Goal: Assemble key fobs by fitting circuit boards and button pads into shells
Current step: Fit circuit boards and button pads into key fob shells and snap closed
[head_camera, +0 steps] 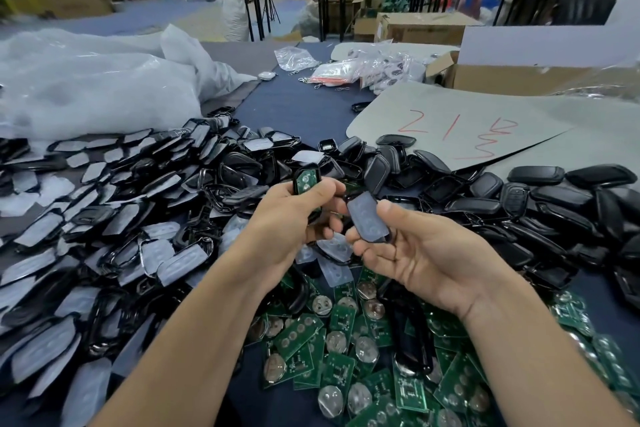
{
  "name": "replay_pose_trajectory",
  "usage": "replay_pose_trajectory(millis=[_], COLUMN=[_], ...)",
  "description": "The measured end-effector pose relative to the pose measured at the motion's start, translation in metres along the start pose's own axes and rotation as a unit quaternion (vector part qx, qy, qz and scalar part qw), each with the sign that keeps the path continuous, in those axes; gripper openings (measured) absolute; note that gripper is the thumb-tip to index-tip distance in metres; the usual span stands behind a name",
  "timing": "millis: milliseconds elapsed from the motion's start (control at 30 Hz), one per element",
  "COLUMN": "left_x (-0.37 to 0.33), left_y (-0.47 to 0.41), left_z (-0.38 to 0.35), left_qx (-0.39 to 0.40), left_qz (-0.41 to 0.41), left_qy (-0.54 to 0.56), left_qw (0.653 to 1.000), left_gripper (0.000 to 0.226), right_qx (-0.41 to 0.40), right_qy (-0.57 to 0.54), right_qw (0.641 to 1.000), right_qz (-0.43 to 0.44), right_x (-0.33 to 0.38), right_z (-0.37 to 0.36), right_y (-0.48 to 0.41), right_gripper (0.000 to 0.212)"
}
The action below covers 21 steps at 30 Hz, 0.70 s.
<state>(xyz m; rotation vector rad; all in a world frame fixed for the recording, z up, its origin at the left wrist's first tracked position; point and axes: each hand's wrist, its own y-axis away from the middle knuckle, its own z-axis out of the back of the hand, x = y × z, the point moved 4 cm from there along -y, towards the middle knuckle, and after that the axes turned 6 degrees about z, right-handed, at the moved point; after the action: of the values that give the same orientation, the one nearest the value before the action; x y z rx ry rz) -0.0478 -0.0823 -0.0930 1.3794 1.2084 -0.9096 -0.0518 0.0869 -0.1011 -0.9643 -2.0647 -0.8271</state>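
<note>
Green-boarded shell [306, 181] is standing upright in the gripping left hand [294, 218]; the right hand [422, 253] is pinching the padded shell [367, 218] just beside it, roughly parallel.

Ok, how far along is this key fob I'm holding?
Done: a green circuit board sits in the black shell the left hand grips, and a button pad in the second shell the right hand pinches. In hand: both halves, not yet joined. Left: joining them, plus the piles of loose boards and spare shells on the table.
</note>
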Motion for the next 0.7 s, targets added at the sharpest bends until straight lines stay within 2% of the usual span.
replay_pose_trajectory(millis=[167,267,400,500,700], left_x=[-0.0010,-0.0027,-0.0036,-0.0044,-0.0032], left_y=[0.0001,0.0018,0.0038,0.0044,0.0046], left_z=[0.0029,0.0035,0.0019,0.0008,-0.0006], left_qx=[0.003,0.039,0.085,0.093,0.048], left_qz=[0.039,0.060,0.077,0.065,0.007], left_qy=[0.048,0.078,0.153,0.190,0.102], left_qw=[0.998,0.994,0.982,0.975,0.994], left_gripper=[0.016,0.016,0.025,0.024,0.020], right_qx=[-0.039,-0.050,-0.047,-0.032,-0.033], right_qy=[-0.032,-0.042,-0.050,-0.037,-0.006], right_qw=[0.998,0.997,0.997,0.997,0.998], right_qz=[0.029,0.035,0.039,0.053,0.052], right_x=[0.0014,0.0021,0.0017,0.0033,0.0024], right_z=[0.0030,0.0036,0.0029,0.0034,0.0032], right_y=[-0.0024,-0.0021,-0.0030,-0.0032,-0.0043], right_gripper=[0.050,0.045,0.027,0.030,0.042])
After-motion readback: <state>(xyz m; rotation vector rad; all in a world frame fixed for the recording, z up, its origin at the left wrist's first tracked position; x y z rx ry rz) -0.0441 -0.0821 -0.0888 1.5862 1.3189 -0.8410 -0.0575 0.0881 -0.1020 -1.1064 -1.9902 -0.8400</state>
